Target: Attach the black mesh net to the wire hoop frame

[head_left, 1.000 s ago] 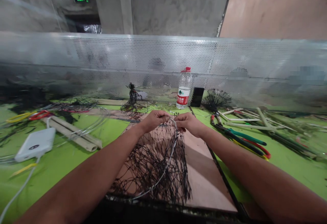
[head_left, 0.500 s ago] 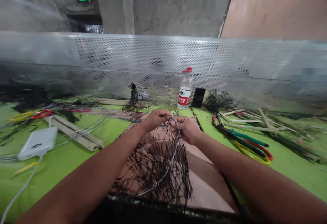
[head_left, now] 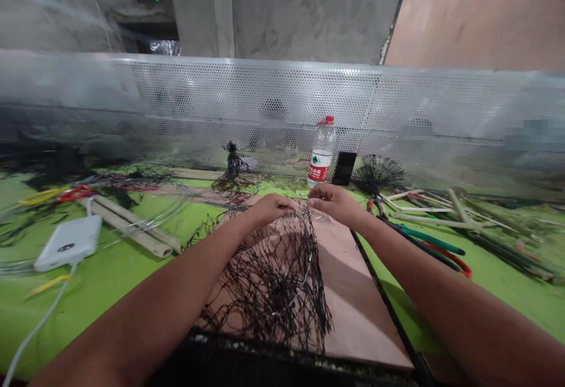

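A black knotted net is spread over a pinkish wooden board. My left hand has its fingertips closed on the net's far edge. Just right of it, my right hand hovers over the board's far end, thumb and fingers slightly apart, with nothing visible in them. A thin grey wire lies curved along the right part of the net, partly covered by the strands. My left forearm hides some of the net's left side.
A water bottle and a black phone stand behind my hands, before a perforated metal screen. Pliers and green stalks lie right. Left are bamboo tubes, a white power bank and red-handled scissors.
My right hand has let go of the grey wire and moved up and right, away from my left hand. The wire has dropped onto the net.
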Motion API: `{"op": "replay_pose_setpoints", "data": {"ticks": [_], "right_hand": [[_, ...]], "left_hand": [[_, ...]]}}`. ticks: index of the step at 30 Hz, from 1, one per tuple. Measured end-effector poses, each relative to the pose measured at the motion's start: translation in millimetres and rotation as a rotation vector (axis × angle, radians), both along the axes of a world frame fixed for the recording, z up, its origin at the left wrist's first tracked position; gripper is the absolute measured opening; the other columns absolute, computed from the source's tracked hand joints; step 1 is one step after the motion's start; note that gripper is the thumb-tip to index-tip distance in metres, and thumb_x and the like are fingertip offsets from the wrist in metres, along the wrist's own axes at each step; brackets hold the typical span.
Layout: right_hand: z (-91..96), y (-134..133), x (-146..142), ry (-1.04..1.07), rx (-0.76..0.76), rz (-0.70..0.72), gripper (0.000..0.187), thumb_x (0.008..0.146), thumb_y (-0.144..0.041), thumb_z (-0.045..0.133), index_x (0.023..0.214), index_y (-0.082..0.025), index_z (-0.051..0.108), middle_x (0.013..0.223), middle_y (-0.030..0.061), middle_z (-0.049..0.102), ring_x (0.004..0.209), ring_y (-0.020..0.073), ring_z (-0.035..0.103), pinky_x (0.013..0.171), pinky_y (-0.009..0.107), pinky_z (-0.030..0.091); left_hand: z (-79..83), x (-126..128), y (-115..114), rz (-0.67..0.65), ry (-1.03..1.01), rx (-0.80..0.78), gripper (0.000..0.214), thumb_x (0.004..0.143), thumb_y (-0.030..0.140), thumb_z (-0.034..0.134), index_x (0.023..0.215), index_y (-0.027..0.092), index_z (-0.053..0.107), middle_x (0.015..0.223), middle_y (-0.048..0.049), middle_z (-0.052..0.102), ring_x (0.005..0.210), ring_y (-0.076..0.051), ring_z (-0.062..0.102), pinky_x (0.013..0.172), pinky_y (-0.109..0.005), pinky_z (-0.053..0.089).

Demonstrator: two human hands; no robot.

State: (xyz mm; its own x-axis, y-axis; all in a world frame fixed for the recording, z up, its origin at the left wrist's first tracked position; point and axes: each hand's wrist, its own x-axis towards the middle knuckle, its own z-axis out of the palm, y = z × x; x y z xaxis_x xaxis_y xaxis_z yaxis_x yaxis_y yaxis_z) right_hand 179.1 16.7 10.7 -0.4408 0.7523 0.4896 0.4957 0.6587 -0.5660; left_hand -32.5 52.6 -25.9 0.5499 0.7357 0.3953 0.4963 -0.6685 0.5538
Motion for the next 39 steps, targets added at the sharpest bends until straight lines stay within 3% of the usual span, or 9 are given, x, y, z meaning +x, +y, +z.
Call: {"op": "replay_pose_setpoints", "data": {"ticks": [6,9,12,17,21,24,31,39], "right_hand": [[-14.7,-17,-27,-0.464,0.155,-0.22,0.032,0.066,-0.037,0.067,0.088,-0.018,0.054,0.086,0.0048,0.059,0.077,0.0166,0.053,0.063,0.025,0.036],[-25.4,-19,-34,-0.573,0.17,-0.215,0.041,0.064,-0.027,0.068,0.099,-0.016,0.05,0.099,0.0085,0.059,0.09,0.0198,0.052,0.07,0.026,0.035],[-28.8,-18,-35,-0.601,0.179,-0.234,0.043,0.066,-0.019,0.064,0.106,-0.015,0.048,0.102,0.0094,0.06,0.094,0.02,0.053,0.071,0.026,0.035],[-18.7,-19,-34,-0.641,0.19,-0.302,0.014,0.078,-0.022,0.055,0.09,-0.017,0.056,0.086,0.0065,0.064,0.081,0.0177,0.057,0.066,0.025,0.034],[-17.1,-20,-33,-0.665,0.177,-0.22,0.03,0.072,-0.034,0.063,0.095,-0.017,0.057,0.092,0.0088,0.064,0.087,0.021,0.057,0.069,0.026,0.036],[-23.3,-22,-34,-0.68,0.161,-0.245,0.042,0.069,-0.029,0.065,0.106,-0.015,0.051,0.099,0.0117,0.063,0.09,0.0235,0.057,0.07,0.028,0.038],[-30.4,-23,-36,-0.696,0.193,-0.287,0.031,0.076,-0.009,0.045,0.106,-0.014,0.049,0.094,0.0123,0.064,0.083,0.0217,0.059,0.067,0.028,0.038],[-25.3,-16,-37,-0.718,0.216,-0.269,0.016,0.08,-0.026,0.052,0.087,-0.015,0.061,0.087,0.012,0.066,0.08,0.0224,0.06,0.066,0.027,0.037]], "left_hand": [[-4.4,2,5,-0.108,0.008,0.019,0.022,0.076,0.025,0.057,0.093,0.016,0.069,0.092,-0.0015,0.069,0.085,-0.014,0.06,0.079,-0.02,0.042],[-5.8,4,6,-0.107,0.031,0.033,0.023,0.077,0.027,0.057,0.093,0.016,0.069,0.091,-0.0017,0.07,0.082,-0.014,0.06,0.076,-0.019,0.042],[-6.9,6,6,-0.082,0.062,0.065,0.022,0.077,0.028,0.057,0.091,0.015,0.069,0.086,-0.0011,0.07,0.077,-0.013,0.059,0.071,-0.018,0.041],[-5.0,5,5,-0.027,0.086,0.076,0.021,0.076,0.028,0.057,0.089,0.017,0.069,0.08,0.0003,0.069,0.073,-0.012,0.058,0.068,-0.018,0.04],[-2.0,4,3,-0.046,0.061,0.061,0.023,0.076,0.027,0.056,0.091,0.016,0.07,0.082,-0.0012,0.069,0.075,-0.014,0.059,0.068,-0.019,0.041],[-1.5,5,3,-0.044,0.059,0.053,0.023,0.075,0.027,0.057,0.092,0.017,0.07,0.086,-0.0017,0.07,0.078,-0.015,0.059,0.07,-0.02,0.041],[-1.9,8,1,-0.032,0.067,0.087,0.023,0.078,0.032,0.055,0.083,0.015,0.07,0.078,-0.0002,0.069,0.073,-0.015,0.059,0.063,-0.019,0.039],[0.6,4,-1,-0.015,0.032,0.037,0.023,0.076,0.027,0.056,0.091,0.017,0.07,0.085,-0.0008,0.07,0.079,-0.014,0.061,0.071,-0.02,0.042]]}}
